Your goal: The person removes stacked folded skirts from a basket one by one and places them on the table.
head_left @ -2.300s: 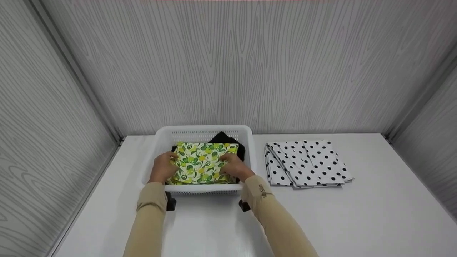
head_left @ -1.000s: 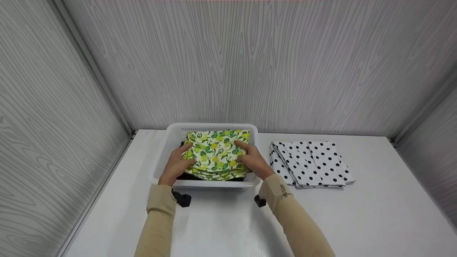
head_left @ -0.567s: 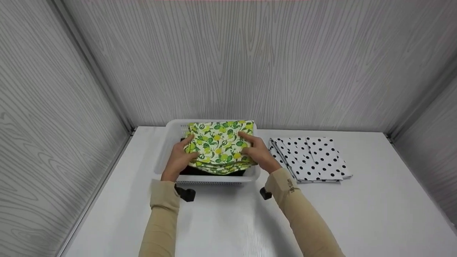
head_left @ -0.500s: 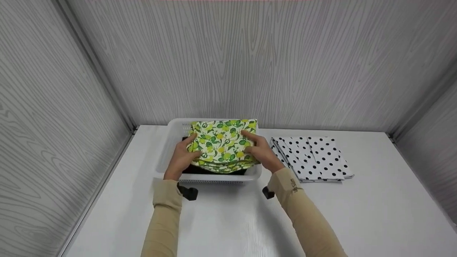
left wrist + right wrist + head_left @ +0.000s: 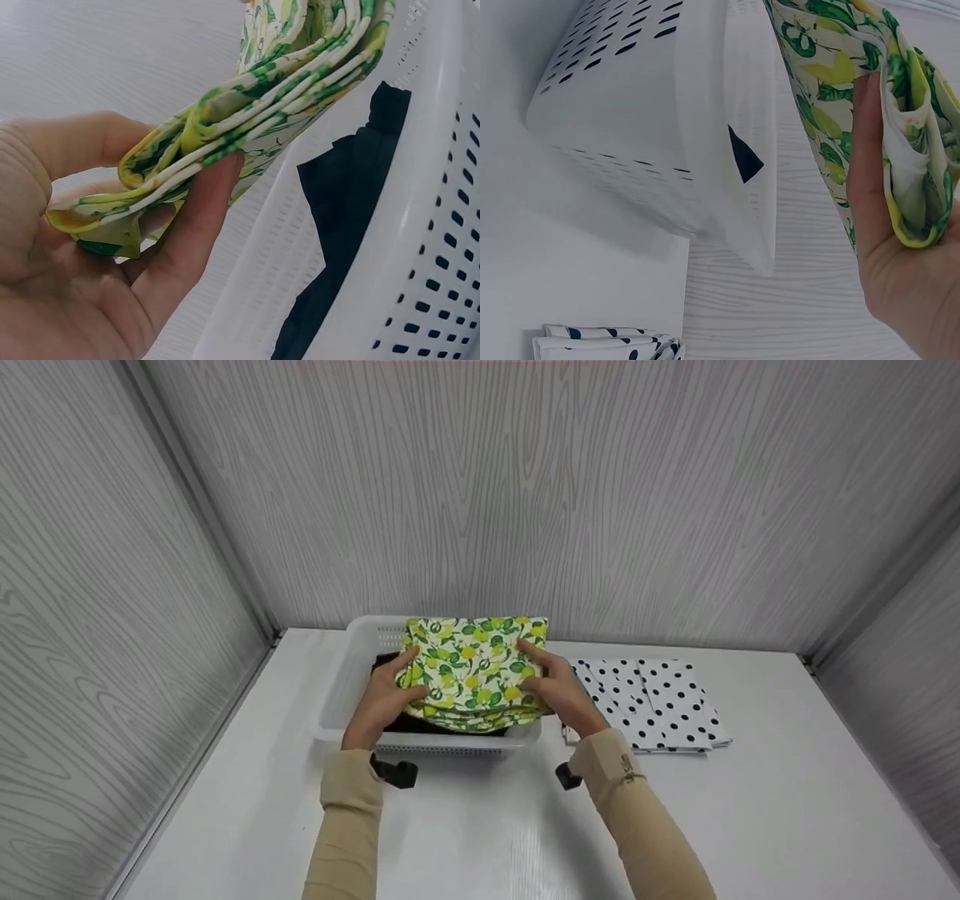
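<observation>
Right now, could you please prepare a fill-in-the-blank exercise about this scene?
1. The left hand and right hand hold the folded lemon-print cloth, coloured white, yellow and ____.
2. Fabric inside the white perforated plastic basket is coloured ____.
3. In the head view, the folded black-dotted white cloth lies to the basket's ____.

Missing words: green; black; right.

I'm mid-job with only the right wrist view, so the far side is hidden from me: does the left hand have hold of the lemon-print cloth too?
Observer: Yes, the left hand grips the left end of the lemon-print cloth.
Operator: I see just a dark corner in the white basket. Is there more?
Observer: The left wrist view shows a long stretch of dark cloth lying inside it.
Operator: I only get one end of the spotted cloth. How does it look from the head?
Observer: Mostly visible; the right hand covers part of its left side.
</observation>
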Available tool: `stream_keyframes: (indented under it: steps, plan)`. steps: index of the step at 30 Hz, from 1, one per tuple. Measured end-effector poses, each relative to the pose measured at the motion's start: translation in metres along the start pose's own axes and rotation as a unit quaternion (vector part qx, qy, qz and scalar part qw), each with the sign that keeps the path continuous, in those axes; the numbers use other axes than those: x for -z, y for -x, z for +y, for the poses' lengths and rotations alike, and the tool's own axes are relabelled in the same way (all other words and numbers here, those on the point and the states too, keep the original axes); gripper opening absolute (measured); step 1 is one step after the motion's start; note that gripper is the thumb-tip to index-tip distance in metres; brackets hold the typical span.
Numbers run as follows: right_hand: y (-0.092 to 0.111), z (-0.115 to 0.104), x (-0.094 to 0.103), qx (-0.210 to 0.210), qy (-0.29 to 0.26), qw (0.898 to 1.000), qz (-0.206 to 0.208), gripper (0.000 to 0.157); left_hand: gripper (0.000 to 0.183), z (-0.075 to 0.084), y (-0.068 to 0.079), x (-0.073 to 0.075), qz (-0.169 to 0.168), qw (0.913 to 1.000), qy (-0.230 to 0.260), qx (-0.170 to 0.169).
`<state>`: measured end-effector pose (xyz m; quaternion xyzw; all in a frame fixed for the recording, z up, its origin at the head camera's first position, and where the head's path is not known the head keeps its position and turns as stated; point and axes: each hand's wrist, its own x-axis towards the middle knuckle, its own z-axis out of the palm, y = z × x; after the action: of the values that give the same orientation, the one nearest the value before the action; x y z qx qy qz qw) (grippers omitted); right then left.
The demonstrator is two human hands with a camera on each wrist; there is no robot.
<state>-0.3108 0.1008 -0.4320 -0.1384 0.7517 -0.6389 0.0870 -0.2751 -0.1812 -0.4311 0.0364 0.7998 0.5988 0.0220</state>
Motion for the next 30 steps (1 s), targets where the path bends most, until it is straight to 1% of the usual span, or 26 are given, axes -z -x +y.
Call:
stream_keyframes:
  steps: [6, 9, 12, 15, 21, 26, 30]
  plan:
    - [0.008, 0.004, 0.009, 0.008, -0.009, 1.0, -0.002, 0.077, 0.074, 0.003, 0.005, -0.01, 0.002, 0.9996, 0.018, -0.021]
    - [0.014, 0.006, 0.015, 0.013, -0.006, 1.0, -0.005, 0.076, 0.074, 0.003, 0.008, -0.018, -0.002, 0.9996, 0.018, -0.022]
    - [0.02, 0.008, 0.019, 0.018, -0.007, 1.0, -0.009, 0.076, 0.072, 0.002, 0.011, -0.026, 0.002, 0.9996, 0.021, -0.016]
    - [0.026, 0.009, 0.023, 0.021, -0.01, 1.0, -0.009, 0.075, 0.072, 0.0, 0.013, -0.033, 0.005, 0.9992, 0.032, -0.023]
    - [0.032, 0.008, 0.031, 0.019, -0.008, 1.0, -0.003, 0.076, 0.073, 0.001, 0.012, -0.044, 0.005, 0.9982, 0.045, -0.04]
    - [0.04, 0.011, 0.039, 0.008, -0.009, 1.0, 0.006, 0.077, 0.073, 0.0, 0.014, -0.055, -0.002, 0.9978, 0.049, -0.045]
    - [0.046, 0.014, 0.045, 0.01, -0.021, 1.0, 0.006, 0.077, 0.073, -0.002, 0.016, -0.063, -0.002, 0.9971, 0.061, -0.046]
